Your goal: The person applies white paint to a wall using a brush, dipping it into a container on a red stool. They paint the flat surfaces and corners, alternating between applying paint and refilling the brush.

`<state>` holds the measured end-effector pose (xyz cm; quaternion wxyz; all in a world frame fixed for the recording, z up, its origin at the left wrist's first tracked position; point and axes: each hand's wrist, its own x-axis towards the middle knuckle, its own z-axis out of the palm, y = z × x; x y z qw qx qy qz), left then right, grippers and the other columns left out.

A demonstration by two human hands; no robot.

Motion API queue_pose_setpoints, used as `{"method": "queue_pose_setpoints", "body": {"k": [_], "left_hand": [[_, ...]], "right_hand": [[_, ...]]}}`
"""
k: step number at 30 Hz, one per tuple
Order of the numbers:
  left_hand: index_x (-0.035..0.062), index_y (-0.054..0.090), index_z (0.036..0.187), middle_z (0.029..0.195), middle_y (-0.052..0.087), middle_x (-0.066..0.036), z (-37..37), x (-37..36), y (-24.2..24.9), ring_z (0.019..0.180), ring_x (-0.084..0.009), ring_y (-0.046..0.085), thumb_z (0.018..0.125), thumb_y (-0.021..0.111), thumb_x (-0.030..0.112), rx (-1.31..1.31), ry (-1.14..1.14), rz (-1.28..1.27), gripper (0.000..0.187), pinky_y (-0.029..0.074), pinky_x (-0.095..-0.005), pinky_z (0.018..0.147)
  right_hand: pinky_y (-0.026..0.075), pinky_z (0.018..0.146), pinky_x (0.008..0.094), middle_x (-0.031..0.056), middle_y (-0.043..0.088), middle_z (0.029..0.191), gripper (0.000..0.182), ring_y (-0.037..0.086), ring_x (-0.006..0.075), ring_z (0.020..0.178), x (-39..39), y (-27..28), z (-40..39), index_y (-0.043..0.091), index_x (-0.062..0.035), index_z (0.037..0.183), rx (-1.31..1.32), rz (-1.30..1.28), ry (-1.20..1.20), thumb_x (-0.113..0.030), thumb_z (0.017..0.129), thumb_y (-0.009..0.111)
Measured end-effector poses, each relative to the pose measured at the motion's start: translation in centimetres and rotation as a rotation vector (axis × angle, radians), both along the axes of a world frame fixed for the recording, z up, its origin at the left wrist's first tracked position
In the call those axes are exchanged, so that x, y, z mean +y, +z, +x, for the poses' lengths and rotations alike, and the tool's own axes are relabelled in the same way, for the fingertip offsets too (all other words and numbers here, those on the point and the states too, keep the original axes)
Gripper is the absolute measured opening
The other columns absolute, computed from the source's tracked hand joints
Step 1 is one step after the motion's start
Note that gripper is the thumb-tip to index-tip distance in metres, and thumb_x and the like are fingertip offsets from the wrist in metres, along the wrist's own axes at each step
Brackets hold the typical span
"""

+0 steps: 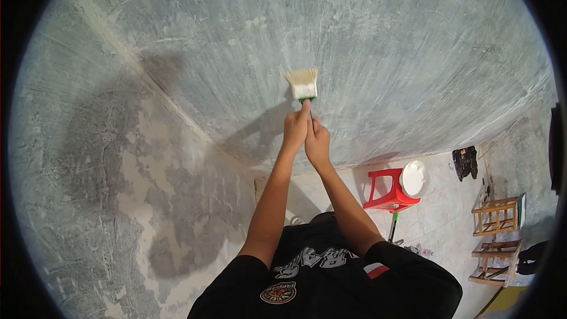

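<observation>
A wide paintbrush (304, 85) with pale bristles and a green handle is pressed or held close against the grey, streaky wall (378, 53). My left hand (295, 130) is closed around the handle, its thumb or a finger stretched up along it. Just beside it, my right hand (318, 142) also grips the handle, lower down. The two hands touch, and most of the handle is hidden by the fingers. Whitish streaks run over the wall around the bristles.
To the right, a bucket of white paint (414, 178) rests on a red plastic stool (384, 190). A black plastic bag (465, 162) lies beyond it. Wooden stools (497, 215) stand at the far right on the tiled floor (437, 224). A patchy side wall (159, 201) meets the painted wall at left.
</observation>
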<state>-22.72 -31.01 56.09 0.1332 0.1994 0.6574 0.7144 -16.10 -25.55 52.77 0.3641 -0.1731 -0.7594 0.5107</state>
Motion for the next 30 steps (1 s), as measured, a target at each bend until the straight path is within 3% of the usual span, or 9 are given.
{"method": "queue_pose_setpoints", "body": {"k": [3,5,8,11,14,15,20,24,30], "left_hand": [[-0.0026,0.068,0.065,0.06,0.065,-0.01,0.3,0.5,-8.1,0.062,-0.0183,0.063,0.101,0.052,0.059,-0.082,-0.036,-0.13,0.073,0.048,-0.0372,0.06],[-0.0032,0.07,0.067,0.061,0.066,-0.012,1.2,0.3,-11.2,0.065,-0.0226,0.067,0.098,0.052,0.063,-0.19,-0.06,-0.211,0.075,0.049,-0.0391,0.063],[0.0008,0.07,0.074,0.07,0.067,-0.008,2.2,-0.3,-17.0,0.063,-0.0163,0.06,0.098,0.055,0.06,-0.302,-0.051,-0.47,0.066,0.048,-0.0337,0.062],[0.0016,0.07,0.076,0.075,0.068,-0.008,3.8,-0.7,-22.4,0.067,-0.0173,0.061,0.098,0.055,0.06,-0.485,-0.044,-0.441,0.064,0.049,-0.0343,0.063],[0.0002,0.07,0.077,0.078,0.069,-0.009,5.1,-0.6,-18.8,0.071,-0.0179,0.062,0.099,0.054,0.059,-0.448,-0.138,-0.408,0.065,0.049,-0.0351,0.065],[-0.0029,0.073,0.077,0.078,0.073,-0.015,6.4,-0.6,-13.8,0.077,-0.0248,0.07,0.099,0.051,0.06,-0.362,-0.155,-0.306,0.071,0.052,-0.0392,0.07],[-0.0017,0.074,0.076,0.07,0.071,-0.011,7.2,0.2,7.9,0.07,-0.0196,0.068,0.102,0.049,0.058,0.041,-0.119,-0.098,0.07,0.052,-0.0354,0.071],[-0.0043,0.072,0.078,0.066,0.067,-0.006,4.8,1.9,20.4,0.063,-0.0137,0.062,0.105,0.05,0.05,0.248,-0.081,0.117,0.064,0.049,-0.0291,0.062],[-0.0012,0.065,0.064,0.057,0.063,-0.006,0.3,5.8,15.5,0.055,-0.0142,0.06,0.105,0.051,0.049,0.247,-0.037,0.123,0.066,0.046,-0.0331,0.056]], "right_hand": [[0.05,0.069,0.0409,0.0294,0.069,0.096,0.042,0.066,0.0291,0.071,-0.6,-4.9,1.9,0.06,0.0124,0.091,-0.01,-0.075,-0.024,-0.026,0.105,0.05],[0.051,0.072,0.0486,0.0311,0.067,0.085,0.046,0.07,0.0444,0.087,-0.7,-8.1,2.7,0.068,0.0064,0.094,-0.229,-0.121,-0.085,-0.034,0.104,0.05],[0.051,0.07,0.0396,0.0253,0.071,0.086,0.045,0.069,0.0296,0.076,-0.7,-14.6,4.1,0.066,0.0074,0.098,-0.436,-0.158,-0.06,-0.034,0.104,0.05],[0.052,0.081,0.0467,0.0272,0.071,0.089,0.051,0.07,0.0441,0.09,-1.0,-17.8,5.9,0.071,0.0028,0.1,-0.521,-0.353,-0.002,-0.04,0.104,0.044],[0.052,0.081,0.0441,0.0259,0.071,0.085,0.049,0.071,0.0404,0.089,-0.6,-15.0,7.5,0.071,0.0047,0.097,-0.467,-0.372,-0.037,-0.037,0.104,0.047],[0.052,0.078,0.0398,0.0245,0.071,0.084,0.044,0.072,0.029,0.084,-0.8,-12.5,8.1,0.07,0.0066,0.094,-0.277,-0.361,-0.04,-0.031,0.104,0.05],[0.048,0.065,0.0354,0.0174,0.062,0.066,0.037,0.055,0.012,0.067,0.6,8.0,8.1,0.065,0.0076,0.087,0.021,-0.202,0.023,-0.023,0.105,0.053],[0.045,0.056,0.0373,0.0171,0.058,0.063,0.035,0.053,0.0141,0.057,3.3,19.0,3.9,0.067,0.0069,0.094,0.238,-0.006,0.074,-0.024,0.104,0.054],[0.045,0.057,0.0417,0.0263,0.06,0.07,0.037,0.061,0.0258,0.058,6.0,15.3,-0.4,0.069,0.0047,0.108,0.243,0.03,-0.017,-0.029,0.104,0.054]]}}
